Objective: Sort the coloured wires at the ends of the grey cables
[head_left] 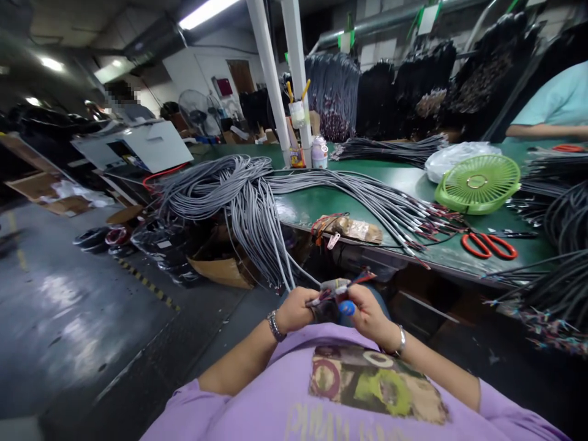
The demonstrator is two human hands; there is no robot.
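My left hand [296,309] is closed around the end part of a grey cable [288,269], with dark and reddish thin wires showing at its fingers. My right hand [367,315] is closed too, pinching the cable end close beside the left. Red wire tips [365,277] stick out above its fingers. A blue rounded piece [346,307] shows at the right thumb; I cannot tell whether it is a cover or part of a tool. Both hands are in front of my body, below the bench edge. A large bundle of grey cables [220,187] drapes over the bench edge.
On the green bench [298,208] lie red-handled scissors [489,244], a green fan [478,182], a taped block [356,229] and a bottle [319,152]. Black cables [569,226] hang at the right. A cardboard box [225,269] stands below. Another person's sleeve [558,98] is at the far right.
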